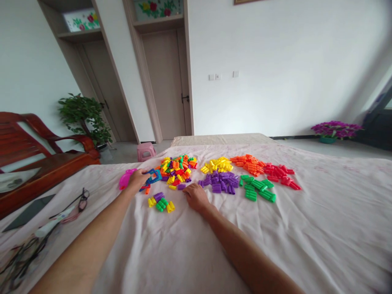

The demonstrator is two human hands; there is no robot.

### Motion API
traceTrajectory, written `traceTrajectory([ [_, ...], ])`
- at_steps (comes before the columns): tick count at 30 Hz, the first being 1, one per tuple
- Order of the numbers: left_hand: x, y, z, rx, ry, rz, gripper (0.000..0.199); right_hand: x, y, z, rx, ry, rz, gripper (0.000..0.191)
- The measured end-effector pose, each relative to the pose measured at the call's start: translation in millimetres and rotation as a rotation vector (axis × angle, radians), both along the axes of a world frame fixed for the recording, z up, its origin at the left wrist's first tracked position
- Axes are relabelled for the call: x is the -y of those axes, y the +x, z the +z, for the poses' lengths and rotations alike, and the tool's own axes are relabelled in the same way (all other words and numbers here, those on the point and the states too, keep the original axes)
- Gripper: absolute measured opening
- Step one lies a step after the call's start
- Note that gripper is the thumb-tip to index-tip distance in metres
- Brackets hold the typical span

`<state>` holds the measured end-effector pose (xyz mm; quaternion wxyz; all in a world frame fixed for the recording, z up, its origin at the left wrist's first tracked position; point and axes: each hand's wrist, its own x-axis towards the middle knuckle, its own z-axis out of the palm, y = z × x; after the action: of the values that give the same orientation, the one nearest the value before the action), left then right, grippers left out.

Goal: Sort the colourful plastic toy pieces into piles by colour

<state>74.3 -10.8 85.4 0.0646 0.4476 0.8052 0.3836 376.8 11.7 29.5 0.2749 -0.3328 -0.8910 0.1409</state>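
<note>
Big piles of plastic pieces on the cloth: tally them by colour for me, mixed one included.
Yellow pile: 1
Orange pile: 1
Red pile: 1
Purple pile: 1
Green pile: 1
Mixed pile: 1
Total: 6

The blue frame (154, 176) in my left hand (139, 178) looks like smooth plastic. The yellow pieces (218, 165), purple pieces (223, 181) and green pieces (259, 187) near my right hand (196, 197) are glossy plastic. Beneath them lies matt, creased cloth (196, 253). The armchair (58, 157) is glossy, red-brown wood; the 2 doors (163, 77) look smooth and matt, as does the wall (260, 49).
</note>
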Motion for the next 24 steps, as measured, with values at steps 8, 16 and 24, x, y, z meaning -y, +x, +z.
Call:
traceTrajectory([
  [8,48.0,-58.3,-16.1,0.001,0.087,0.226,0.035,-0.9,-1.1,-0.9,0.022,0.017,-0.011,0.029],
  [16,70.6,-28.2,-67.7,-0.12,0.099,-0.228,0.063,-1.4,-2.6,-0.3,0.037,0.038,-0.025,0.028],
  [24,66.3,41.7,-82.1,-0.283,-0.191,-0.585,0.118,-1.2,-0.9,-0.5,-0.097,-0.004,-0.059,0.037],
])
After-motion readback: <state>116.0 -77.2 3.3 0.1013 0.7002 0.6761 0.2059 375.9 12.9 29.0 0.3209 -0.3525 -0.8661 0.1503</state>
